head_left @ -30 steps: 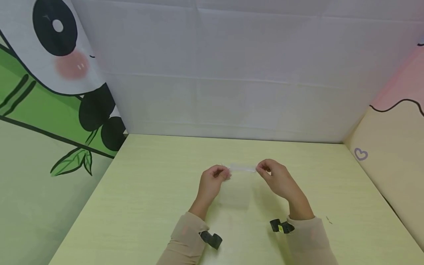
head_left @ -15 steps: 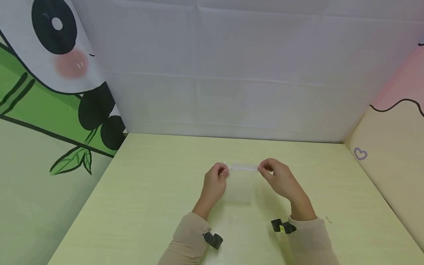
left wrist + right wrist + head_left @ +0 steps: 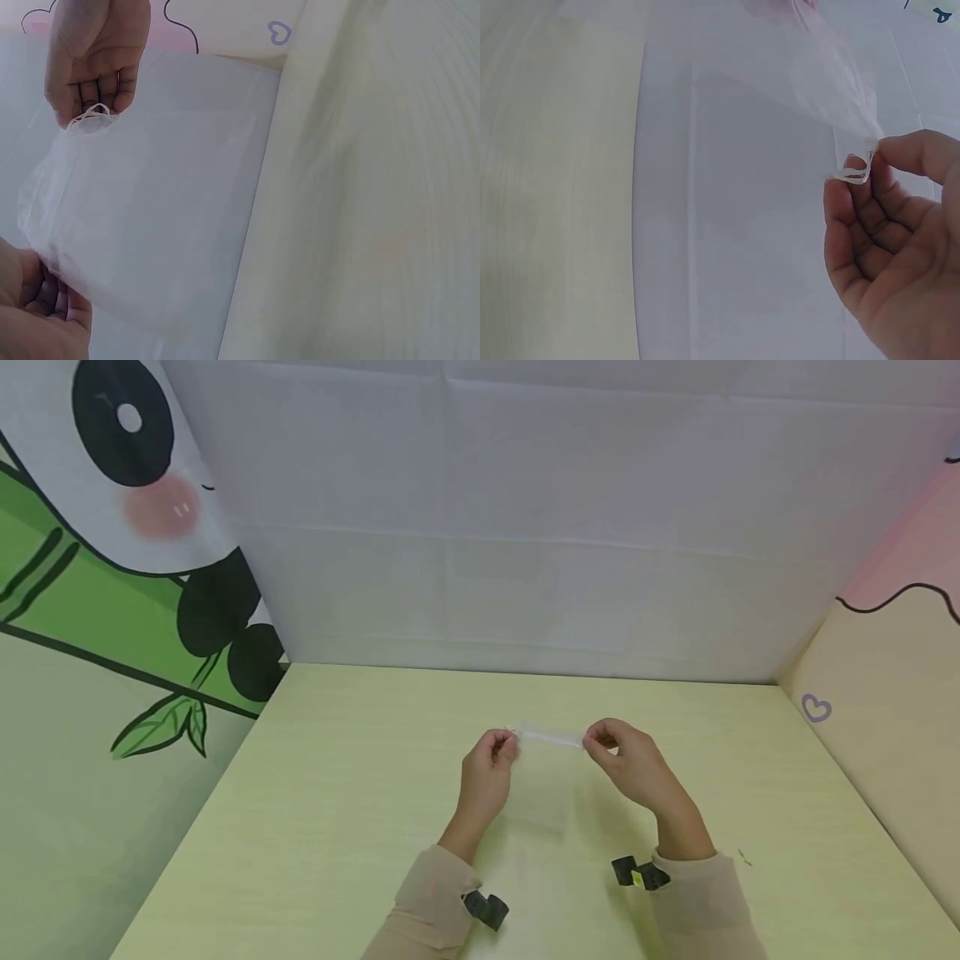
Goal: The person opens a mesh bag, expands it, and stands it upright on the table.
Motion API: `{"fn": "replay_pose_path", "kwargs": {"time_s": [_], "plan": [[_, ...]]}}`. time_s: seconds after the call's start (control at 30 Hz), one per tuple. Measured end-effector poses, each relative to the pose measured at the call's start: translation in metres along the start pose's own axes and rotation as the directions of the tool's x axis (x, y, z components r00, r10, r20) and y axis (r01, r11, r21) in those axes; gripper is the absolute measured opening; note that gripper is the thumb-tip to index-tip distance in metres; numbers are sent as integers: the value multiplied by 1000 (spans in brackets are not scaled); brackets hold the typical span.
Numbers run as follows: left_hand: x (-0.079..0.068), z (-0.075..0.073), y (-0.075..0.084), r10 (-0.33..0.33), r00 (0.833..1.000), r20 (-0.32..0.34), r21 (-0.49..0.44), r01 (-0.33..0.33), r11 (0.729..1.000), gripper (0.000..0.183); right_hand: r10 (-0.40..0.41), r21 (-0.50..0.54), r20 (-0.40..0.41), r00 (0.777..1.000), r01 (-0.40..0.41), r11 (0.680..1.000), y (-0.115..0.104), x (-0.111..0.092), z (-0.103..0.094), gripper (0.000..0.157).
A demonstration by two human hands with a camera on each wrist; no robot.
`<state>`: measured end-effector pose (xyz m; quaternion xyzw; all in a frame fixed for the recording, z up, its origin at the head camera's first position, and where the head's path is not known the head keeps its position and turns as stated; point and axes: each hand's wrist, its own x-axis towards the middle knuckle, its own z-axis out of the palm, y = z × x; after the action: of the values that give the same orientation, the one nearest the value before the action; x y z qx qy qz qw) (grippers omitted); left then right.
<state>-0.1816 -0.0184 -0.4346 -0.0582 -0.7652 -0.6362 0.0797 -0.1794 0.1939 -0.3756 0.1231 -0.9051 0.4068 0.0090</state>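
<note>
A sheer, see-through drawstring pouch [image 3: 551, 737] hangs between the two hands above the table, its top edge stretched sideways. My left hand [image 3: 483, 785] pinches the left top corner with curled fingers. At the right corner my right hand [image 3: 628, 767] holds the pouch between thumb and fingers. A white cord loop [image 3: 859, 177] sticks out at the right fingertips in the right wrist view. In the left wrist view the thin body of the pouch [image 3: 157, 202] spreads below the gathered edge and looks flat.
A pale yellow-green table [image 3: 337, 810] lies beneath both hands. Behind it rises a white creased backdrop [image 3: 525, 527], with painted panels at left and right [image 3: 885, 693]. Small thin scraps [image 3: 744, 857] lie beside the right forearm.
Over the last second the left hand has shifted slightly to the right and upward. The right hand has barely moved, and both keep hold of the pouch, which sways a little.
</note>
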Motion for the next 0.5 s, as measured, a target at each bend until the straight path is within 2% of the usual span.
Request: {"fn": "replay_pose_path", "kwargs": {"time_s": [0.2,0.37,0.5], "plan": [[-2,0,-1,58,998,9,7,-58,998,24,22,0,-12,1000,-22,1000,2,0,-1,10],[-2,-1,1,116,991,-66,35,-114,993,17,19,1,-55,998,-19,1000,4,-1,-2,10],[-1,-1,1,132,984,-120,15,-131,991,13,10,16,-73,997,-9,1000,5,-1,-2,12]]}}
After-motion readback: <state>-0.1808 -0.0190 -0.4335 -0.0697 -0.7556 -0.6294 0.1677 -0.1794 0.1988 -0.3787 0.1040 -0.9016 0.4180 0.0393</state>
